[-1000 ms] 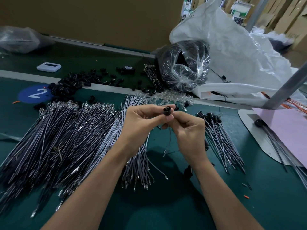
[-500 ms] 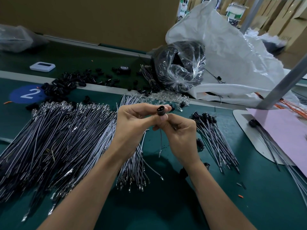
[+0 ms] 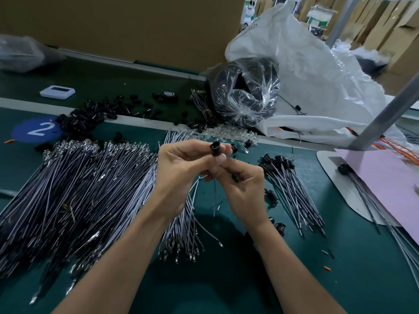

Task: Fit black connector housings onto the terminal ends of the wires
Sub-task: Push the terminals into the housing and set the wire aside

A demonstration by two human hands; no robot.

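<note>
Evidently the right hand (image 3: 242,184) pinches a wire (image 3: 214,198) from below, seemingly to feed its end up into the black housing (image 3: 215,149), which the left hand (image 3: 181,168) grips steady. Finished wires (image 3: 288,177) lie right of the hands, and loose housings (image 3: 90,114) wait beyond the left.

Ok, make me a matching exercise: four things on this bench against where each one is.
Things: 1 black connector housing; 2 grey wire; 3 white device; 4 pink sheet.
Places: A right edge of the bench; B beyond the pale rail, left; C pinched by the left hand; D hanging below the right hand.
Pairs: 1-C, 2-D, 3-B, 4-A.
</note>
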